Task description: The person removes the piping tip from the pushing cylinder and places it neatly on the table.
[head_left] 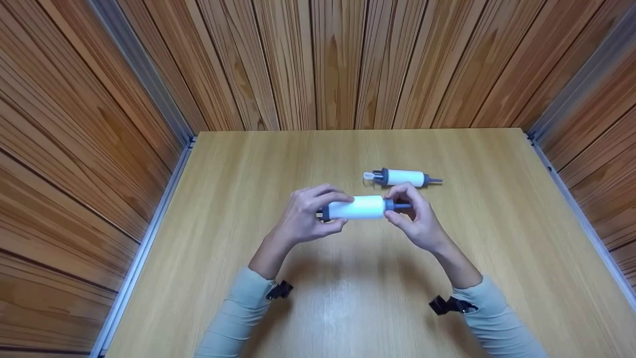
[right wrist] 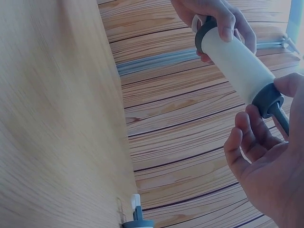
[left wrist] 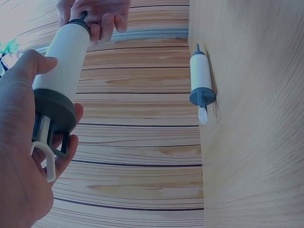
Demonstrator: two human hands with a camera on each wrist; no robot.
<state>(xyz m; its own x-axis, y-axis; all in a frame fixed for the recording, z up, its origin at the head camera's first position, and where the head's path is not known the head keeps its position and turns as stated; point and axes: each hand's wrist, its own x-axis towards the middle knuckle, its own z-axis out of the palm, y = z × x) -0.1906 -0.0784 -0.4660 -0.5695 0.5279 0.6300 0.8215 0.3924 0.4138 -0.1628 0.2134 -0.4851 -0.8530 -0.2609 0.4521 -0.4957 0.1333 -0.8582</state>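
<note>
Above the table, both hands hold a white syringe-like tube (head_left: 366, 207) with dark grey end caps and a thin grey nozzle pointing right. My left hand (head_left: 307, 211) grips its rear part, thumb and fingers on opposite sides of the barrel. In the left wrist view, a white hooked plunger handle (left wrist: 47, 159) sticks out beneath the rear cap. At the other end my right hand (head_left: 420, 226) pinches the front cap (right wrist: 267, 99) between thumb and fingers, beside the nozzle. A second, similar syringe-like tube (head_left: 405, 177) lies on the table just behind the hands, nozzle to the right.
The light wooden tabletop (head_left: 238, 169) meets a wood-plank wall (head_left: 333, 64) at the back. Plank walls also stand left and right, with metal rails (head_left: 144, 253) along the table's sides. Small black devices (head_left: 279, 290) are strapped to both sleeves.
</note>
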